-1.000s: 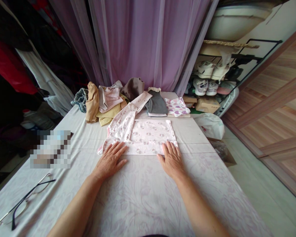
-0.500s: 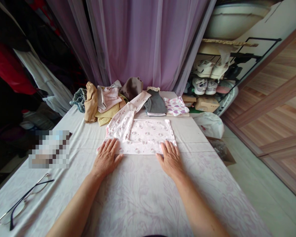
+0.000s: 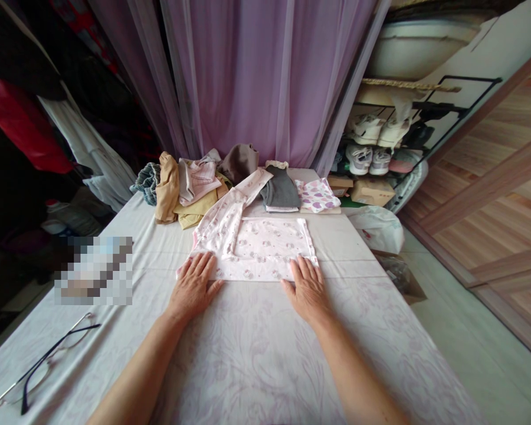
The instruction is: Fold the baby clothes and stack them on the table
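Left hand (image 3: 193, 287) lies flat, fingers spread, on the near left corner of the pink printed garment (image 3: 265, 248); right hand (image 3: 307, 289) lies flat likewise on its near right corner; the garment rests mid-surface (image 3: 256, 354), with piled clothes (image 3: 190, 183) beyond.

Under your hands lies a soft, matt cotton garment (image 3: 265, 248) — pale pink, printed. The surface (image 3: 256, 354) wears smooth, faintly patterned cloth; thin metal-framed glasses (image 3: 44, 366) gleam — sheer curtain (image 3: 265, 77) behind.
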Motion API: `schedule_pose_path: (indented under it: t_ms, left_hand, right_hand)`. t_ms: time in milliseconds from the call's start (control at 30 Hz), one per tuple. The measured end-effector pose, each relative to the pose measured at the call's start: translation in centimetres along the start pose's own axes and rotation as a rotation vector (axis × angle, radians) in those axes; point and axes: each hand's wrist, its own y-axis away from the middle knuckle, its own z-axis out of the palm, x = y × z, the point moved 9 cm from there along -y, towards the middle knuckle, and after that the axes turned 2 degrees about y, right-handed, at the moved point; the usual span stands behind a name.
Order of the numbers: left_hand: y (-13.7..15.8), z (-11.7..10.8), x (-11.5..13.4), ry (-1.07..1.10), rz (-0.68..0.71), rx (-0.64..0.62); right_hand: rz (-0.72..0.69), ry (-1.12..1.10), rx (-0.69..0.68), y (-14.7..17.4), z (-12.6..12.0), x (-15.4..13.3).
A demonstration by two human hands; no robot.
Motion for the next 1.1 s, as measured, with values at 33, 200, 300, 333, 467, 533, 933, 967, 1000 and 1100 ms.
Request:
schedule_pose_path:
  t_ms: [33, 200, 300, 333, 467, 533, 933, 967, 1000, 1100]
  left_hand:
    - [0.0, 0.0, 0.0, 0.001, -0.002, 0.002]
    - [0.2, -0.2, 0.3, 0.013, 0.016, 0.019]
    - [0.2, -0.3, 0.5, 0.013, 0.029, 0.022]
    - [0.2, -0.2, 0.6, 0.011, 0.032, 0.02]
    - [0.2, -0.1, 0.6, 0.014, 0.038, 0.011]
    - [0.2, -0.1, 0.5, 0.018, 0.036, 0.011]
    - [0.3, -0.2, 0.7, 0.041, 0.024, -0.006]
    - [0.3, -0.2, 0.7, 0.043, 0.025, -0.011]
    - [0.3, -0.3, 0.8, 0.045, 0.025, -0.013]
    - [0.4, -0.3, 0.9, 0.052, 0.028, -0.012]
  right_hand:
    - [-0.002, -0.005, 0.008, 0.0, 0.0, 0.0]
    - [-0.051, -0.054, 0.092, 0.2, -0.9, 0.0]
    - [-0.1, -0.107, 0.17, 0.0, -2.1, -0.3]
    - [-0.114, -0.125, 0.193, -0.3, -2.4, -0.5]
    - [-0.155, -0.202, 0.259, -2.4, -3.8, -1.3]
    - [-0.168, -0.253, 0.308, -3.9, -4.5, -1.7]
    - [-0.108, -0.457, 0.441, -11.2, -5.2, -3.1]
    - [-0.105, -0.466, 0.394, -12.4, -4.4, -3.6]
    - [-0.104, -0.477, 0.342, -13.7, -3.7, -4.2]
    - [-0.096, -0.503, 0.156, -18.4, -1.2, -6.5]
